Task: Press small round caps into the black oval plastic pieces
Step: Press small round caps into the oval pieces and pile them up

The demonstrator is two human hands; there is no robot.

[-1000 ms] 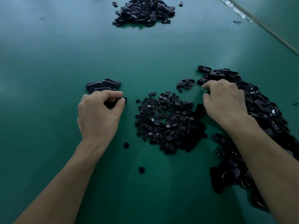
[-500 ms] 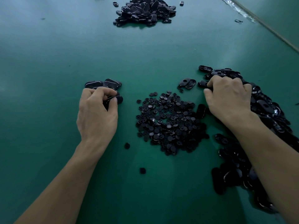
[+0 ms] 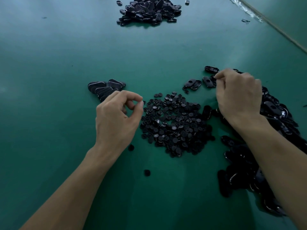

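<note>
A heap of small round black caps (image 3: pixel 174 123) lies in the middle of the green table (image 3: pixel 66 55). My left hand (image 3: pixel 116 118) hovers at the heap's left edge, thumb and forefinger tips meeting in a ring; whether a cap sits between them is unclear. Behind that hand is a small stack of black oval pieces (image 3: pixel 106 87). My right hand (image 3: pixel 237 95) rests on the far end of a long pile of oval pieces (image 3: pixel 275 120) at the right, its curled fingertips pinching one oval piece (image 3: pixel 212 78) there.
Two loose oval pieces (image 3: pixel 192 83) lie between the cap heap and my right hand. Stray caps (image 3: pixel 131 147) (image 3: pixel 147 172) sit near my left forearm. A large pile of oval pieces (image 3: pixel 149 10) is far back. A taped table edge (image 3: pixel 249 11) runs along the top right.
My left hand has let go of the oval piece at the small stack and moved right to the cap heap. My right hand has shifted further back on the right pile.
</note>
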